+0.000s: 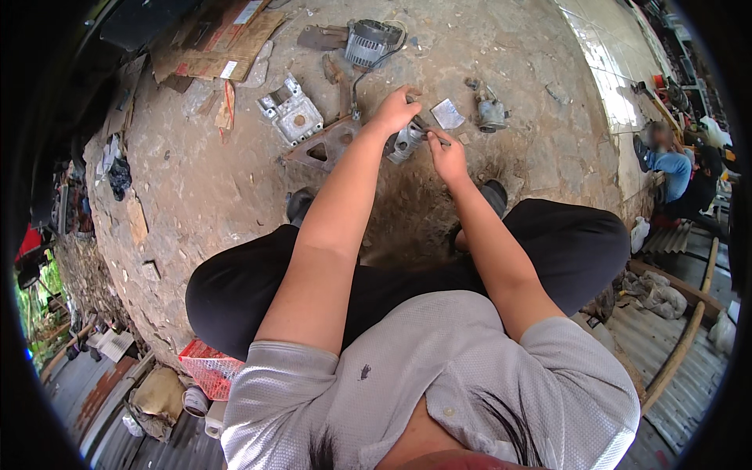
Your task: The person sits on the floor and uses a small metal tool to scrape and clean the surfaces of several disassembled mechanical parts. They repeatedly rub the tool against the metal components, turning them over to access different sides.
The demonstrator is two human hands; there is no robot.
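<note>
A dark, thin strip-like piece (421, 122) spans the gap between my two hands; its kind is too small to make out. My left hand (395, 111) is closed on its far end, fingers curled. The near end is pinched by my right hand (448, 157), thumb on top. Just under the strip, a grey cast-metal part (404, 144) rests on the ground, partly hidden by my hands. Left of it lies a rusty triangular metal bracket (323, 149), partly behind my left forearm.
A silver metal housing (296, 114) lies to the left. Farther off is an alternator-like unit (371, 45) with a cable. A folded paper (447, 114) and a small metal pump-like part (491, 113) lie to the right. Flattened cardboard (223, 47) is far left; a person (672, 168) sits far right.
</note>
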